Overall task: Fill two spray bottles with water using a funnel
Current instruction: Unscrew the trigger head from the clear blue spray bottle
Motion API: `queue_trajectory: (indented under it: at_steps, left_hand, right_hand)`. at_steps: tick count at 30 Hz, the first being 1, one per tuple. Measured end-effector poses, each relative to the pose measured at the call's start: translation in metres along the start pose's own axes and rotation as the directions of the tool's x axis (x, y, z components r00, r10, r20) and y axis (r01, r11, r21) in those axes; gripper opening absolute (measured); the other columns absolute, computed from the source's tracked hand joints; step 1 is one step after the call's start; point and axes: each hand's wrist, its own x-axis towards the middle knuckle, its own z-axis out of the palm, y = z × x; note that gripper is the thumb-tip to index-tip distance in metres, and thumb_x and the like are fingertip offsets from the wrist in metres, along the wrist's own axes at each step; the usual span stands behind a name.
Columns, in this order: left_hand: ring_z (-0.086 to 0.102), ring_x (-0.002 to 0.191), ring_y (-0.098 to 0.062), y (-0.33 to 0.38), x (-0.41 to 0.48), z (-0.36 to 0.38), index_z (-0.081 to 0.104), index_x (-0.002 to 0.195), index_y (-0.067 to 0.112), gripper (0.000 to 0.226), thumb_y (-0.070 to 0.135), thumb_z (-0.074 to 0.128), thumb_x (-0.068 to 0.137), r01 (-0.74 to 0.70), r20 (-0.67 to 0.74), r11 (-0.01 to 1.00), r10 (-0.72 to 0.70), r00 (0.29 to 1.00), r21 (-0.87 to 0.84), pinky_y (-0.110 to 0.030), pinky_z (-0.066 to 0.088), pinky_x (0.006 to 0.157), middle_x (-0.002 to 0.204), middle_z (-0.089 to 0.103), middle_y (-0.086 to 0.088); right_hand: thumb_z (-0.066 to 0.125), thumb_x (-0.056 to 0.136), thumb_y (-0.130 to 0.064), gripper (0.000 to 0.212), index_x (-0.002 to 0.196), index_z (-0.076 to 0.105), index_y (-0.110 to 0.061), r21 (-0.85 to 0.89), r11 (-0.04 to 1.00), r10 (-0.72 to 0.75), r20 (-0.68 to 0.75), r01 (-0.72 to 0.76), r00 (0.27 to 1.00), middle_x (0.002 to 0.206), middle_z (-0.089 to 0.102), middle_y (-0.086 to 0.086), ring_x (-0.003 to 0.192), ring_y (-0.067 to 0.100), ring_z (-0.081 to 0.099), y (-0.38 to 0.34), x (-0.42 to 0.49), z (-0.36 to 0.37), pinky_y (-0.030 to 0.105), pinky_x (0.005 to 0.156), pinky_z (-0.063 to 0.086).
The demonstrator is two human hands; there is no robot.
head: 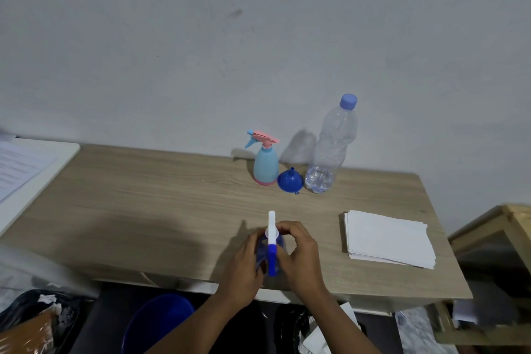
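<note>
A dark blue spray bottle [271, 259] with a white and blue spray head stands near the front edge of the wooden table [161, 204]. My left hand [242, 264] grips its body from the left. My right hand [298, 256] curls round the spray head's collar from the right. At the back stand a light blue spray bottle [265, 165] with a pink trigger head, a blue funnel [289, 180] lying mouth down, and a clear water bottle [330, 149] with a blue cap and a little water in its base.
A stack of white paper [388, 238] lies on the table's right side. A white surface with printed sheets [26, 169] adjoins the left. A blue bucket [156, 322] sits under the table. A wooden crate [494, 238] stands at the right.
</note>
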Motion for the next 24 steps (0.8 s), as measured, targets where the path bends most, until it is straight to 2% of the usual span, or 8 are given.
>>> queue_trajectory:
  at_steps: [3,8,10,12,17,19,22,24]
  left_hand:
    - [0.046,0.102,0.029,0.0,0.0,0.001,0.046,0.132,0.027,0.06,-0.006,0.06,0.084,0.018,-0.005,1.0,-0.018,1.0,-0.003,0.004,0.035,0.079,0.112,0.046,0.035]
    - [0.047,0.103,0.026,-0.003,0.001,0.003,0.048,0.132,0.021,0.054,-0.003,0.059,0.086,0.024,0.005,1.0,-0.024,1.0,-0.009,0.002,0.037,0.08,0.112,0.049,0.03]
    - [0.047,0.105,0.025,-0.004,0.002,0.003,0.044,0.133,0.029,0.057,-0.002,0.059,0.087,0.021,0.009,1.0,-0.021,1.0,-0.019,0.002,0.037,0.082,0.115,0.049,0.03]
    - [0.047,0.105,0.026,-0.005,0.002,0.003,0.043,0.134,0.029,0.059,-0.002,0.059,0.086,0.017,0.011,1.0,-0.017,1.0,-0.012,0.002,0.037,0.082,0.116,0.048,0.032]
    - [0.055,0.105,0.013,-0.012,0.003,0.005,0.046,0.138,0.028,0.06,0.004,0.064,0.086,0.016,0.039,1.0,-0.017,0.999,0.006,0.0,0.039,0.082,0.115,0.049,0.031]
    - [0.056,0.104,0.009,-0.012,0.003,0.005,0.046,0.137,0.026,0.059,0.003,0.064,0.085,0.023,0.023,1.0,-0.023,0.999,0.012,0.001,0.039,0.081,0.113,0.049,0.032]
    - [0.049,0.102,0.024,-0.009,0.004,0.003,0.044,0.134,0.028,0.062,-0.004,0.059,0.084,0.026,-0.002,1.0,-0.026,1.0,0.004,0.002,0.037,0.08,0.113,0.046,0.035]
    - [0.046,0.105,0.027,-0.011,0.005,0.003,0.039,0.132,0.036,0.065,-0.004,0.058,0.085,0.022,0.007,1.0,-0.022,1.0,-0.005,0.003,0.037,0.082,0.115,0.046,0.036]
  right_hand:
    - [0.065,0.089,-0.024,0.025,0.113,0.069,-0.016,0.004,0.999,-0.051,0.05,0.051,0.997,0.107,0.07,-0.008,0.102,0.017,0.066,0.0,-0.004,-0.002,0.04,0.089,0.054]
    - [0.06,0.093,-0.034,0.033,0.125,0.064,-0.026,-0.076,0.997,0.037,0.073,-0.032,0.997,0.124,0.066,-0.012,0.119,0.013,0.061,0.007,-0.007,-0.003,0.061,0.105,0.039]
    - [0.061,0.093,-0.028,0.034,0.126,0.064,-0.023,-0.045,0.998,0.042,0.082,-0.039,0.996,0.123,0.068,-0.011,0.118,0.015,0.062,0.005,-0.005,-0.004,0.054,0.103,0.045]
    - [0.065,0.092,-0.018,0.034,0.126,0.065,-0.018,-0.012,0.999,0.036,0.083,-0.035,0.996,0.121,0.069,-0.011,0.116,0.015,0.063,0.002,-0.004,-0.006,0.039,0.1,0.051]
    - [0.072,0.079,-0.005,0.035,0.112,0.069,-0.015,-0.014,1.0,0.026,0.067,-0.025,0.997,0.107,0.07,-0.007,0.103,0.012,0.065,-0.001,0.0,-0.006,0.02,0.09,0.051]
    - [0.072,0.079,-0.002,0.033,0.109,0.069,-0.017,-0.016,0.999,0.031,0.056,-0.03,0.998,0.103,0.069,-0.007,0.1,0.013,0.065,-0.002,0.002,-0.002,0.022,0.086,0.051]
    - [0.07,0.086,-0.007,0.033,0.118,0.068,-0.018,-0.002,0.999,0.035,0.069,-0.035,0.997,0.107,0.071,-0.008,0.104,0.016,0.067,0.0,0.0,-0.002,0.033,0.09,0.055]
    - [0.068,0.089,-0.01,0.037,0.124,0.066,-0.021,-0.027,0.998,0.053,0.077,-0.051,0.996,0.111,0.071,-0.01,0.106,0.016,0.066,0.002,-0.001,-0.004,0.04,0.092,0.054]
